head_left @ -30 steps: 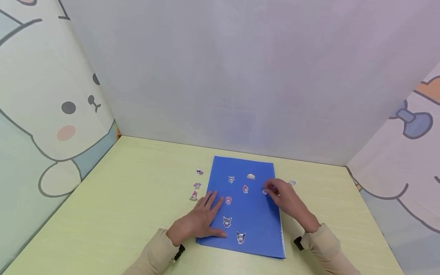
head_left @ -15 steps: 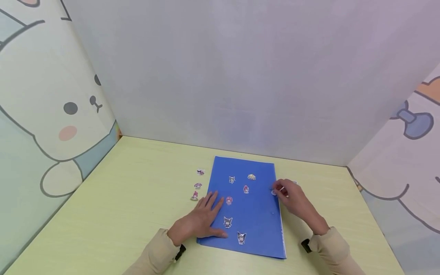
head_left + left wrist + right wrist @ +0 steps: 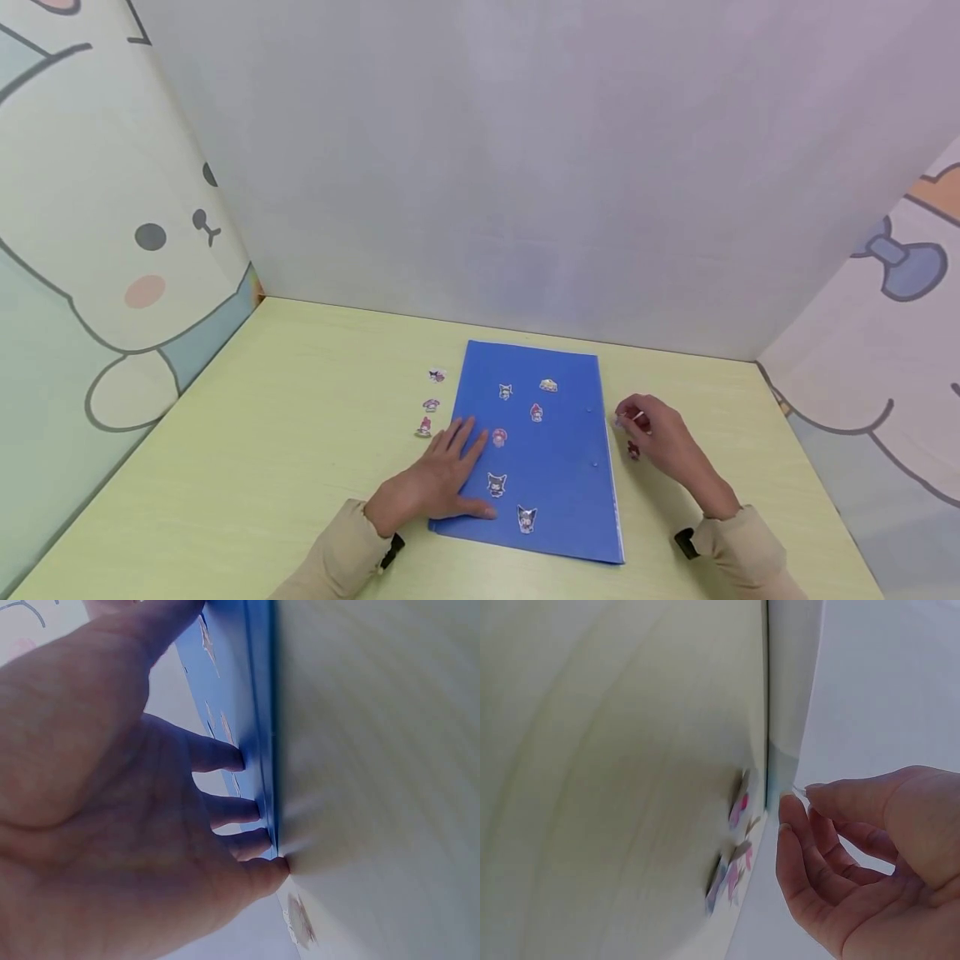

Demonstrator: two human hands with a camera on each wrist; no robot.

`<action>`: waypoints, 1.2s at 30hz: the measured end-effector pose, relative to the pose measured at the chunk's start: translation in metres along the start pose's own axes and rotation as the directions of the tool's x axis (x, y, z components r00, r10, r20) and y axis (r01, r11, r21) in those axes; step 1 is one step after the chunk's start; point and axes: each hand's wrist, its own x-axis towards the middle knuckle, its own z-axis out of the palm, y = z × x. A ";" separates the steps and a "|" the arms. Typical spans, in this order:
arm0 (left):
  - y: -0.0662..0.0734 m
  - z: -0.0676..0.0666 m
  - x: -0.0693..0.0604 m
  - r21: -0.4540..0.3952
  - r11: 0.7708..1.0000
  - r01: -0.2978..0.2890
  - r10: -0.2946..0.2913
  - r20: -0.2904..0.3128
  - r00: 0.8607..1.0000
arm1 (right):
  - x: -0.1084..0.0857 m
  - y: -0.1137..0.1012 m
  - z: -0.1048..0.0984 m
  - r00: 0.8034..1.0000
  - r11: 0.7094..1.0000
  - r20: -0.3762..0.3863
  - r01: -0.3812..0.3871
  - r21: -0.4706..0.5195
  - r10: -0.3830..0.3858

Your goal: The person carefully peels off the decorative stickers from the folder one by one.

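A blue folder (image 3: 555, 492) lies on the table with several small cartoon stickers on it, among them a dark-eared one (image 3: 527, 519). My left hand (image 3: 431, 485) rests spread on the folder's left edge; in the left wrist view the fingertips of the left hand (image 3: 142, 802) touch that edge. Just off the folder's right side, my right hand (image 3: 662, 437) pinches a small sticker (image 3: 619, 422) between thumb and fingers. In the right wrist view only a thin pale edge shows at the fingertips of the right hand (image 3: 870, 855). Below it is a red-and-dark sticker (image 3: 633, 450).
Three stickers lie in a column left of the folder, the lowest one pink (image 3: 424, 427). Several stickers (image 3: 739, 802) lie on the table near my right hand. A pale curtain (image 3: 510, 183) stands behind the table (image 3: 300, 400), with cartoon-printed walls on both sides.
My right hand has moved right, off the folder and over the table, with the pinched sticker. Two small spots now show on the folder's right part. My left hand has stayed in place.
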 end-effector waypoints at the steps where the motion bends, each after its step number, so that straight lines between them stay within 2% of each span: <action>1: 0.000 0.000 0.000 0.002 1.000 0.002 -0.002 0.001 1.000 | -0.001 0.002 -0.001 1.000 1.000 -0.005 0.005 -0.006 -0.005; 4: 0.000 0.000 0.000 0.009 1.000 0.006 -0.006 0.002 1.000 | -0.003 0.006 -0.003 1.000 1.000 -0.014 0.004 -0.022 -0.004; 12: 0.000 0.001 0.001 0.014 1.000 0.000 0.000 -0.001 1.000 | -0.011 0.015 -0.012 0.997 0.994 0.003 -0.082 -0.067 0.083; 18: 0.000 0.000 0.001 0.009 1.000 0.002 -0.002 0.002 1.000 | -0.019 0.022 -0.019 0.993 0.991 0.005 -0.120 -0.060 0.121; 36: -0.001 0.001 0.001 0.007 1.000 -0.001 0.001 -0.002 1.000 | -0.036 0.043 -0.032 0.993 0.987 -0.041 -0.115 -0.109 0.111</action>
